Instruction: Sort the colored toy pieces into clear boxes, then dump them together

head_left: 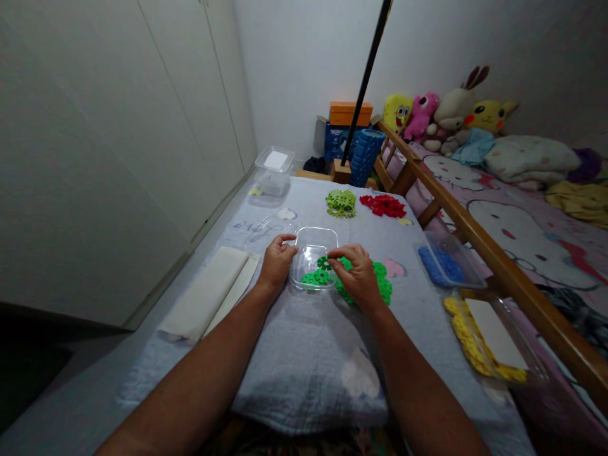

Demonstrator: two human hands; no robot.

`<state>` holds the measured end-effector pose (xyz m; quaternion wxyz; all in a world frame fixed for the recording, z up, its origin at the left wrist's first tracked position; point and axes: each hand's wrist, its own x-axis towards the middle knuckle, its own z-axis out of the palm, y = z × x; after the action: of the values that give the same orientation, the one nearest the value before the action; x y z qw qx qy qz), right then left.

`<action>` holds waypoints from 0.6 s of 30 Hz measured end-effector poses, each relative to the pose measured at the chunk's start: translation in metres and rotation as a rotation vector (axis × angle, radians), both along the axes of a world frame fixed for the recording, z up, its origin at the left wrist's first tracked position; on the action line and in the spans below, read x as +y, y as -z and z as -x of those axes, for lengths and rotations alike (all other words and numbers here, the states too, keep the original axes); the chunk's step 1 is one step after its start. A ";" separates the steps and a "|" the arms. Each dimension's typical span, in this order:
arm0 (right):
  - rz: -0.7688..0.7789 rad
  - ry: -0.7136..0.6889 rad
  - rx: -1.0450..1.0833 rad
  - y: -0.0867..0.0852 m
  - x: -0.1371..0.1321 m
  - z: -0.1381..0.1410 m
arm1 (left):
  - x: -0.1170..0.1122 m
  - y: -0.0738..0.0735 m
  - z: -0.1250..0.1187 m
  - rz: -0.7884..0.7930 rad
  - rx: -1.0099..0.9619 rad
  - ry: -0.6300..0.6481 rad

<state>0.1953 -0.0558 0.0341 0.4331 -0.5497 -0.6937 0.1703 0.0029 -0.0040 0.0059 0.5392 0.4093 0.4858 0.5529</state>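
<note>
In the head view, the clear container point(313, 252), a glossy see-through square tub with rounded corners, stands on the table point(304, 342), its left rim gripped by the left hand point(279, 258). The right hand point(355, 272) pinches a dark green disc point(324, 263) with a notched, flower-like edge and a pale centre, in front of the clear container's right part as seen here. Flat, bright green pieces point(315, 278) with similar notches overlap in the container's near part, while a larger matching green pile point(381, 288) sits just to its right, partly hidden by the right hand.
</note>
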 end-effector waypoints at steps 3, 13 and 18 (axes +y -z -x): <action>0.046 -0.071 -0.173 0.004 -0.001 0.008 | 0.000 0.000 0.000 0.001 -0.003 -0.001; 0.030 -0.136 -0.265 0.014 0.000 0.008 | 0.001 0.003 0.001 0.006 -0.001 0.020; -0.025 0.113 -0.273 0.013 0.012 -0.028 | 0.001 0.005 0.002 -0.018 0.027 0.000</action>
<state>0.2237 -0.0441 0.0210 0.3503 -0.6005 -0.7162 0.0609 0.0012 -0.0029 0.0014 0.5291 0.4216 0.4881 0.5515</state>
